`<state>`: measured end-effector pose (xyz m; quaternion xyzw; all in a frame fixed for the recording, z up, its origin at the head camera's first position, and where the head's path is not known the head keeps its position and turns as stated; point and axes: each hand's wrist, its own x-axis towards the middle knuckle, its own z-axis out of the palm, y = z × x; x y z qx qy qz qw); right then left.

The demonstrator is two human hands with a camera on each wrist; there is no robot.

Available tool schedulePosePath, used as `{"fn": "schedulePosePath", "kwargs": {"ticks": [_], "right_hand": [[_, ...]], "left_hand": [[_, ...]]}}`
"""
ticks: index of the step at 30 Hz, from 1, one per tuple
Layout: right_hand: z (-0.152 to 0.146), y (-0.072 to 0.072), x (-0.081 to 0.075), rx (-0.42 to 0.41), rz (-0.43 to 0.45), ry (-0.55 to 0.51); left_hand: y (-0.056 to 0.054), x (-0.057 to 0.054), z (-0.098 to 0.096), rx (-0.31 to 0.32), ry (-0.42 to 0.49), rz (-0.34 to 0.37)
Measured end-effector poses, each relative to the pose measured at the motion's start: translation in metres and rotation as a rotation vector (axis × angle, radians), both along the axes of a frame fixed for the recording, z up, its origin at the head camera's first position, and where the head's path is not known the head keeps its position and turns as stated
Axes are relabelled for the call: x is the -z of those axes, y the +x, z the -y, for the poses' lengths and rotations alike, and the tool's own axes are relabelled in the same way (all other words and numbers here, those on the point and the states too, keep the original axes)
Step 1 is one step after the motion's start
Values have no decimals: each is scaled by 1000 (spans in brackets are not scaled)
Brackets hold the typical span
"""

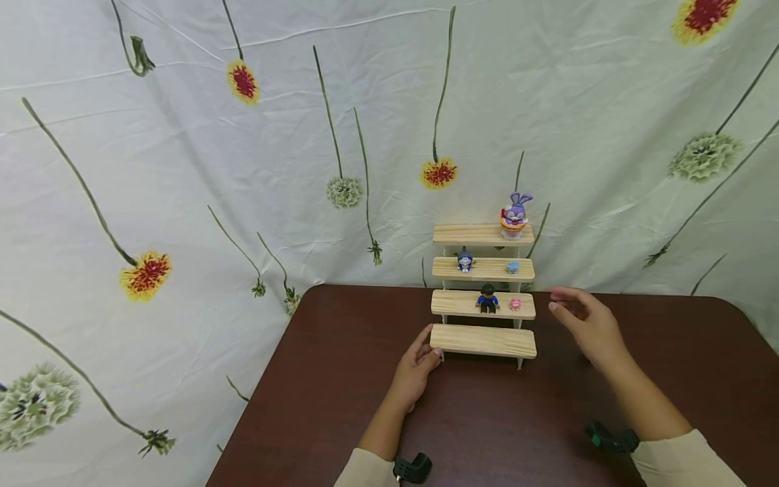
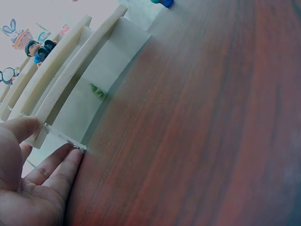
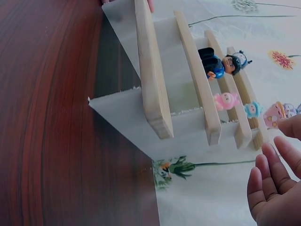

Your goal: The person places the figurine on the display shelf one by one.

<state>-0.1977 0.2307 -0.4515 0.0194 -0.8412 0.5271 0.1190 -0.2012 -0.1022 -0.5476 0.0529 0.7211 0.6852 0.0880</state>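
A four-tier wooden display stand stands on the table. My left hand holds the left end of its lowest board, thumb at the front edge, other fingers by the white side support. To the right of the stand, my right hand hovers with loosely bent fingers and nothing visible in it. A purple rabbit figurine sits on the top tier. Below it are a dark blue figurine and a light blue figurine. One tier lower stand a black-haired toy figure and a pink figurine.
The dark reddish-brown table ends behind the stand at a white floral cloth. Black bands are worn at both wrists. Past the stand's right end, a small blue thing is cut off by the left wrist view's edge.
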Motion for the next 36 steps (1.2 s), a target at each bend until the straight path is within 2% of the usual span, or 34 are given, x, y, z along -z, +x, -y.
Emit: {"fn": "schedulePosePath", "kwargs": {"ticks": [13, 19, 36], "right_hand": [[-20, 10, 2, 23, 9, -6], [-31, 15, 8, 48, 44, 48], [-52, 24, 29, 52, 163, 131]], "left_hand": [[0, 0, 0, -2, 2, 0], [0, 0, 0, 3, 9, 2], [-1, 0, 0, 2, 17, 0]]}}
